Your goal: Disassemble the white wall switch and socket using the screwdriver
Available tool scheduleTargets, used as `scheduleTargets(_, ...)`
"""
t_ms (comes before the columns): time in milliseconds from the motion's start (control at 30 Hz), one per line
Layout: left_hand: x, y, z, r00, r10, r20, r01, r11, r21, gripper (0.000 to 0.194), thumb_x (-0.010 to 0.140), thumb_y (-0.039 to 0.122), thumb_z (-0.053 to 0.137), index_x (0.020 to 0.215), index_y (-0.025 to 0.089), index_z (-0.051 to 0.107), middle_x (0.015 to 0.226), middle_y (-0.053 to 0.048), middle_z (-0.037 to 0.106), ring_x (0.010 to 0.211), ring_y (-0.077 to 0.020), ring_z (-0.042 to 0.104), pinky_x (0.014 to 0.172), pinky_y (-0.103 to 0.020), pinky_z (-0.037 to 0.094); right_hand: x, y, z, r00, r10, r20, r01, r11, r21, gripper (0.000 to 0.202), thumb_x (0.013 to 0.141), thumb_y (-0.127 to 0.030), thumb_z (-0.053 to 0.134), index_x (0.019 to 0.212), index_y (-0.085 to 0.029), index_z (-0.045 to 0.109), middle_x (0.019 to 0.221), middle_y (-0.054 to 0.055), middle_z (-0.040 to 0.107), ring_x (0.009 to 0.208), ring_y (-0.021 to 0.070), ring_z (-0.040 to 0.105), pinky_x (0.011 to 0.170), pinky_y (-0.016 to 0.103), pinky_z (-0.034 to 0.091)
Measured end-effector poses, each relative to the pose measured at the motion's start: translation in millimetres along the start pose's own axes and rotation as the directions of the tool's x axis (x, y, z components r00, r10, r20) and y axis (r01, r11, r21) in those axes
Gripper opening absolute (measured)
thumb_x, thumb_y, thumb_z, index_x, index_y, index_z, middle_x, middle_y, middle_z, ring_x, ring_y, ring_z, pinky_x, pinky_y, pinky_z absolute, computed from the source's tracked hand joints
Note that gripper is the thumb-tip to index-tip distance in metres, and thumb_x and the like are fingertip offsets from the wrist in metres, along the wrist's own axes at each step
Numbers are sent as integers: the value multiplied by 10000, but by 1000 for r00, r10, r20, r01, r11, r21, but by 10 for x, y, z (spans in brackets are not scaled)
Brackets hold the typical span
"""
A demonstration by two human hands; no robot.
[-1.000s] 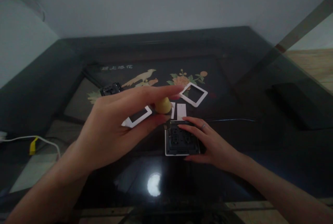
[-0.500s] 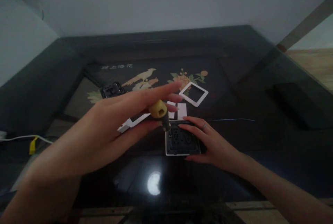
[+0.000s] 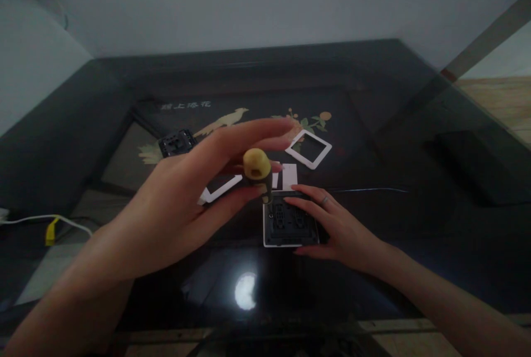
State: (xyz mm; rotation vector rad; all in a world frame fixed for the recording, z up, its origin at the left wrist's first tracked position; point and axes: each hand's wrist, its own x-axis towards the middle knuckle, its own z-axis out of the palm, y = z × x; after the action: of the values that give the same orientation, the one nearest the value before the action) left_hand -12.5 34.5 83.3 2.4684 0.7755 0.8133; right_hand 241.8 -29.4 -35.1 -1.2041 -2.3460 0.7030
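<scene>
My left hand (image 3: 199, 180) grips a screwdriver (image 3: 257, 167) with a yellow-ended, dark handle between thumb and fingers. It stands nearly upright over the left edge of a black wall switch (image 3: 286, 227) with a white rim. Whether the tip touches a screw is hidden. My right hand (image 3: 332, 221), a ring on one finger, is closed over the right side of the switch and holds it on the table. Small white rectangular pieces (image 3: 290, 176) lie just behind the switch. A white square frame (image 3: 224, 187) is partly hidden behind my left hand.
Another white square frame (image 3: 327, 151) lies farther back on the glossy dark table (image 3: 373, 290). A second black switch part (image 3: 177, 141) sits at the left. A white cable (image 3: 37, 218) with a yellow tag (image 3: 50, 232) runs at the far left.
My left fingers have shifted around the handle, and the screwdriver now stands more upright. My right hand and the switch stay in place.
</scene>
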Motion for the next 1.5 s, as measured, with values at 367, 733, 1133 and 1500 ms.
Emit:
scheduleTargets(367,-27,92,-84,991,24,131,-40,992,118,653,928,167,523,1530,253,284,1442,-47,558,1294,-203,562,1097,-334,462,7,-7,-8,1000,9,9,-9,1000,-7,728,795,-376,738,1426,-231,406,1512,174,384,1385,331,397,1090,567,419)
scheduleTargets(733,36,85,142,970,179,-168,-130,956,264,260,847,297,748,1070,240,627,1024,18,740,927,-153,720,882,-244,574,2,4,8,1000,6,-15,-6,1000,-4,826,791,-392,743,1479,-251,308,1495,164,396,1383,322,399,1102,564,409)
scheduleTargets(1133,4,150,1,980,96,-173,-48,965,259,314,840,189,747,1138,251,671,1033,50,717,869,-87,671,851,-149,527,7,-23,-7,1000,29,3,-29,999,13,840,777,-352,761,1477,-258,305,1503,157,393,1389,313,395,1111,558,402)
scheduleTargets(1500,-37,138,-21,997,-1,-76,8,996,88,397,902,197,641,1275,327,594,1099,19,729,917,-188,717,811,-283,601,14,-23,-12,1000,29,6,-29,999,23,839,774,-364,759,1479,-258,317,1498,155,404,1386,316,400,1106,552,410)
